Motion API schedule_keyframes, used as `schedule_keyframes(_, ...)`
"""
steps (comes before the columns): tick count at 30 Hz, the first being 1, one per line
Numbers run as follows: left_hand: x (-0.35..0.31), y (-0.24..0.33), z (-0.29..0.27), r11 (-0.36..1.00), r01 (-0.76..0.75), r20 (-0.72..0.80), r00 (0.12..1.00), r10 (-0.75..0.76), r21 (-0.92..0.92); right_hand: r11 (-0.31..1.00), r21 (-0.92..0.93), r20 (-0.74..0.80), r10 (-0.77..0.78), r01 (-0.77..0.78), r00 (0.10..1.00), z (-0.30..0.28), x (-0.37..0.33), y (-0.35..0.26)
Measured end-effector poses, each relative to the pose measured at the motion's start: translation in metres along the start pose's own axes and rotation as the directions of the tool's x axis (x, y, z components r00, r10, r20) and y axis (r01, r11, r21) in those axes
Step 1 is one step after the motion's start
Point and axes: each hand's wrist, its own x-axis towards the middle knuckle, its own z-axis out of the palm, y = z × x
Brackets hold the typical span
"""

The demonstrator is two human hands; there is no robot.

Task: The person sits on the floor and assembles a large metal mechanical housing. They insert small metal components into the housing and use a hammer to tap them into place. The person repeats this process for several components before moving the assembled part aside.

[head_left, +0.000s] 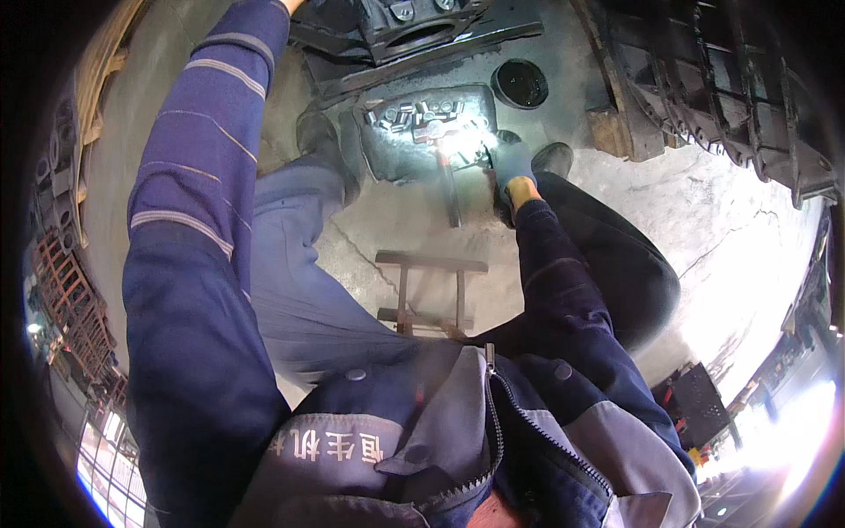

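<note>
My right hand [512, 165], in a blue-grey glove with a yellowish cuff, reaches down to the right edge of a dark, shallow tray [387, 154]. Its fingers are partly hidden and lost in glare, so their grip cannot be made out. Several short metal cylinders [422, 113] lie in the tray. A hammer [452, 189] rests there too, its head among the cylinders and its handle pointing back toward me. My left arm stretches up past the top edge; only a sliver at the cuff shows, and the hand itself is outside the picture.
Beyond the tray stands a heavy dark metal assembly [414, 35]. A round black container [519, 84] of dark liquid sits right of it. Large ribbed metal parts [704, 79] rest on wood at the right. A low stool-like frame [431, 264] lies between my legs.
</note>
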Motion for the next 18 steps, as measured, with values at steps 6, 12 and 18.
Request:
schedule_keyframes(6,-0.024,-0.005,0.01,0.985,0.174,0.045,0.984,-0.174,0.0,0.999,0.045,-0.209,0.017,-0.008,0.978,-0.006,0.01,-0.031)
schedule_keyframes(12,-0.028,-0.009,0.011,0.985,0.079,0.002,0.997,-0.08,0.151,0.997,-0.082,-0.11,-0.025,0.016,0.994,0.002,0.041,-0.082)
schedule_keyframes(18,-0.029,-0.017,0.012,0.99,0.098,0.011,0.995,-0.1,0.103,0.928,-0.364,0.019,-0.072,0.074,0.997,0.019,0.074,-0.095)
